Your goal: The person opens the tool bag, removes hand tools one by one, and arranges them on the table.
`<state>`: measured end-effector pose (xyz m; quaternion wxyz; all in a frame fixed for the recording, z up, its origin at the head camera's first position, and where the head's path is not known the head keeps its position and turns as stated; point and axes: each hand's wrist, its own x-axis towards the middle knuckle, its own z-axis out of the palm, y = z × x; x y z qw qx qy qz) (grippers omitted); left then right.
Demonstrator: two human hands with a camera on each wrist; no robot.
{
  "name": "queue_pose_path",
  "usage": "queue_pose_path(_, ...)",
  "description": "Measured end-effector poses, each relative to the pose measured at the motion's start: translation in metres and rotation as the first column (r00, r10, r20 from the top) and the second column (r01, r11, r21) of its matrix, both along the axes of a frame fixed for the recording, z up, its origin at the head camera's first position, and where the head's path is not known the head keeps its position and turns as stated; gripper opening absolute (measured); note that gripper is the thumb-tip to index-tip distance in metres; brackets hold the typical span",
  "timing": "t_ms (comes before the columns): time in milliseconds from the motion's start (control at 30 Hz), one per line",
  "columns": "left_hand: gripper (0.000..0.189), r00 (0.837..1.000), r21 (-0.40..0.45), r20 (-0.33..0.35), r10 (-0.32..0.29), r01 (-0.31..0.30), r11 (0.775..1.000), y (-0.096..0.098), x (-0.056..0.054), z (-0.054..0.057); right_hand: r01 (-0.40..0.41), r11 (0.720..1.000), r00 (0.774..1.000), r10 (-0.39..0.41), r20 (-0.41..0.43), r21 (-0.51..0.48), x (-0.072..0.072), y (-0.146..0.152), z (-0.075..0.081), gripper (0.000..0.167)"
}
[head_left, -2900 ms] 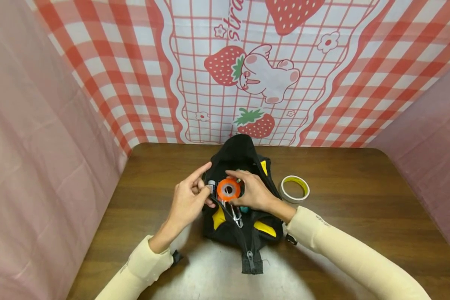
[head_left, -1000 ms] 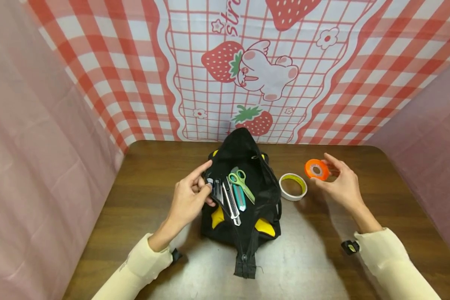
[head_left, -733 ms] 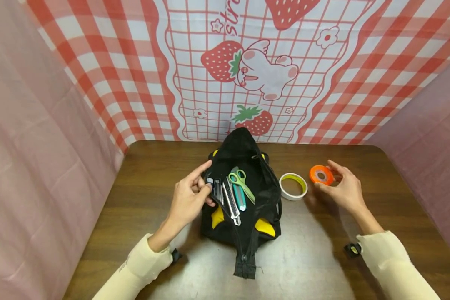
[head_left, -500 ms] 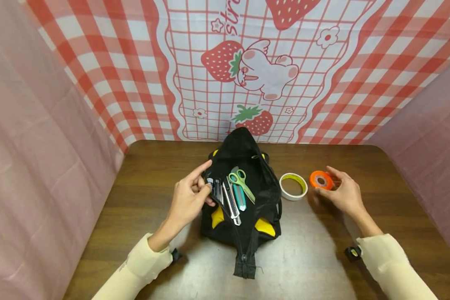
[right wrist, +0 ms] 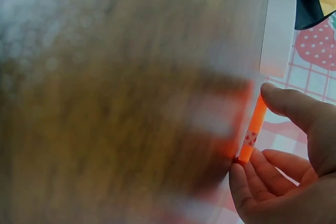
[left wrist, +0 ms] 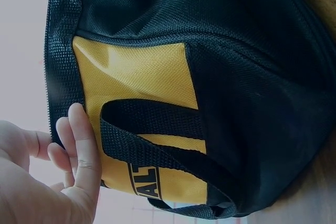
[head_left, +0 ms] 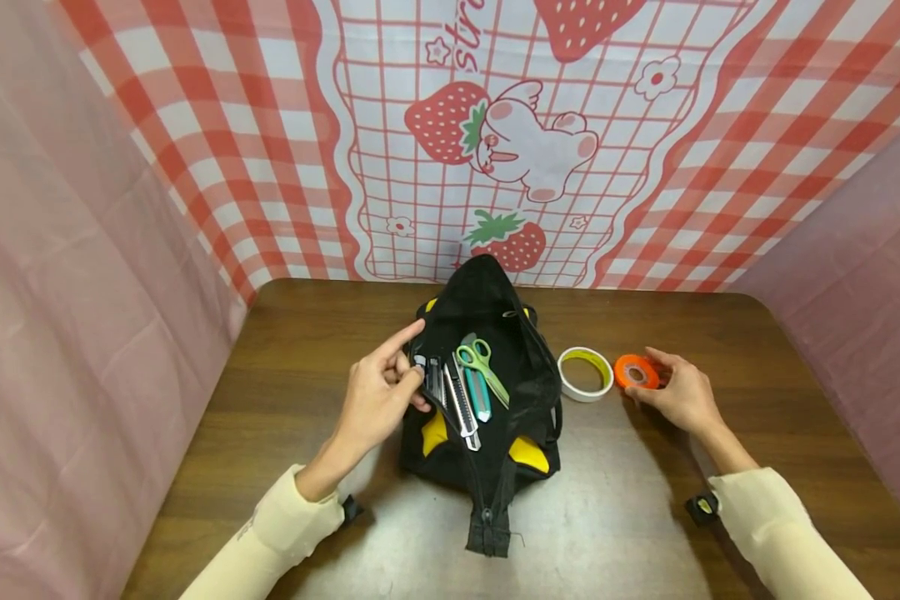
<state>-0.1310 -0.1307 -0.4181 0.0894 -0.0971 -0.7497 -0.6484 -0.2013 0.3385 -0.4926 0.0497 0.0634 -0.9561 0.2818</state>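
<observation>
My left hand (head_left: 377,394) pinches the left edge of the opening of a black and yellow tool bag (head_left: 528,375); the left wrist view shows the fingers at its zippered rim. Inside the bag lie green scissors (head_left: 477,358), a teal utility knife (head_left: 480,396) and a silver utility knife (head_left: 461,408), with more dark items partly hidden by my left fingers. To the right, my right hand (head_left: 682,392) holds an orange tape roll (head_left: 637,372) between thumb and fingers, low over the table. Close on its left sits a white tape roll (head_left: 587,396) with a yellow inside.
The brown wooden table (head_left: 322,333) reaches back to a red and white checked cloth (head_left: 270,167). Pink curtains hang on both sides. The bag's zipper end (head_left: 487,533) points toward me.
My right hand has taken the orange tape roll out of the bag to the right, then lowered it beside the white tape roll. My left hand has stayed on the bag's edge.
</observation>
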Motion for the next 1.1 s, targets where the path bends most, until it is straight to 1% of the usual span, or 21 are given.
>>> queue_pose_path(333,0.065,1.000,-0.003,0.006,0.001,-0.001,1.000,0.001,0.000,0.001,-0.013,0.999,1.000,0.013,-0.001,0.045,0.001,0.000,-0.002,0.082)
queue_pose_path(633,0.063,1.000,-0.010,0.007,-0.005,0.005,1.000,0.001,0.000,0.002,-0.048,0.998,0.999,0.048,-0.002,0.043,0.003,-0.002,-0.001,0.086)
queue_pose_path(800,0.063,1.000,-0.009,0.012,-0.005,0.006,1.000,0.000,0.000,0.002,-0.060,0.997,0.998,0.061,-0.023,0.046,0.004,-0.004,0.000,0.087)
queue_pose_path(867,0.063,1.000,-0.006,0.014,-0.006,0.006,1.000,0.000,0.000,0.003,-0.054,0.997,0.997,0.056,-0.045,0.049,0.004,-0.003,0.002,0.087)
queue_pose_path(967,0.063,1.000,-0.003,0.015,-0.005,0.005,1.000,0.000,0.000,0.003,-0.029,0.999,0.994,0.033,-0.108,0.037,0.004,-0.004,0.010,0.085)
queue_pose_path(1033,0.063,1.000,-0.001,0.014,-0.004,0.004,1.000,0.000,0.000,0.003,-0.004,1.000,0.985,0.008,-0.174,0.021,0.004,-0.006,0.018,0.082)
queue_pose_path(1100,0.063,1.000,0.003,0.016,-0.006,0.006,1.000,0.001,0.001,0.003,0.020,1.000,0.970,-0.023,-0.244,-0.017,0.005,-0.011,0.029,0.077)
